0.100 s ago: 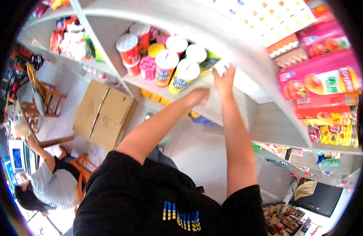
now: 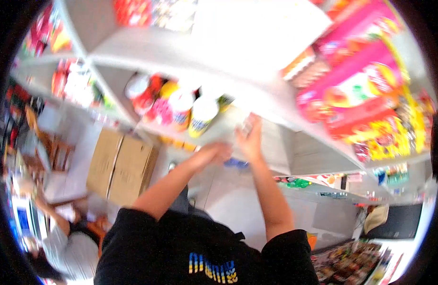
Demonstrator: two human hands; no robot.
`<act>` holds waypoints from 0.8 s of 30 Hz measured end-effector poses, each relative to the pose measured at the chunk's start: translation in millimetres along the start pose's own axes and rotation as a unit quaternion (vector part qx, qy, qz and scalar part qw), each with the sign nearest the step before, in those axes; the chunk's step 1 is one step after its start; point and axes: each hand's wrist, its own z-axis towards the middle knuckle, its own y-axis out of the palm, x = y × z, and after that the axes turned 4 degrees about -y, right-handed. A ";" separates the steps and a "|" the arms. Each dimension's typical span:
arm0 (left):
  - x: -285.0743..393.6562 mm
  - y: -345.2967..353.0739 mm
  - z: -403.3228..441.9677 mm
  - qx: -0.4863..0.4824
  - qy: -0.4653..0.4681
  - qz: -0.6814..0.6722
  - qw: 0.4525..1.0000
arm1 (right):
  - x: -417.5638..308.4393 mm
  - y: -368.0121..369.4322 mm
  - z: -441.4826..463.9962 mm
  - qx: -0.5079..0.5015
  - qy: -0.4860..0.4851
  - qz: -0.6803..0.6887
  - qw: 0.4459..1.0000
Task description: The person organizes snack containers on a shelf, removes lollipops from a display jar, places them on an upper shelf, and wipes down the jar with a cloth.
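My left hand [image 2: 215, 154] is in front of the shelf, below the tubs; its fingers are blurred by motion. My right hand [image 2: 249, 135] is over the bare right part of the shelf board, with thumb and fingers apart and nothing seen between them. White-lidded yellow tub [image 2: 202, 115] stands nearest to my hands. Beside it are another white-lidded tub [image 2: 181, 108], a pink container [image 2: 160, 111] and a red tub [image 2: 139, 91]. A dark and yellow-green container [image 2: 225, 102] shows at the back, partly hidden.
A large cardboard box [image 2: 119, 166] is on the floor at left. At lower left a person in grey [image 2: 71, 249] sits by a laptop [image 2: 25, 216]. Pink packages [image 2: 361, 85] fill the upper right shelf. The shelf divider [image 2: 109, 95] stands left of the tubs.
The view has shifted, so more of the upper shelf shows. My right hand has come away from the back containers toward me, and its fingers have spread.
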 end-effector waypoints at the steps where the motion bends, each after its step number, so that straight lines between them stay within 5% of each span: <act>1: -15.1 4.5 -24.7 -0.026 -0.005 0.000 1.000 | 5.0 -21.0 -36.4 -0.023 0.041 0.024 0.999; 2: -8.4 17.6 -57.7 0.002 -0.078 -0.021 0.997 | 9.1 -42.6 -72.3 -0.044 0.084 0.047 0.994; 8: 19.2 -15.7 -115.2 -0.038 0.011 0.148 0.988 | -32.8 -138.6 -114.7 0.051 0.163 0.082 0.982; 13: 92.8 43.4 -133.4 -0.044 0.113 0.197 0.973 | -118.8 -218.3 -69.0 0.161 -0.030 -0.060 0.985; 16: 106.9 75.2 -126.6 -0.057 0.168 0.225 0.958 | -188.0 -255.9 -24.1 0.234 -0.172 -0.174 0.941; 24: 83.9 113.9 -116.8 -0.164 0.161 0.257 0.939 | -269.1 -287.9 79.2 0.341 -0.231 -0.366 0.834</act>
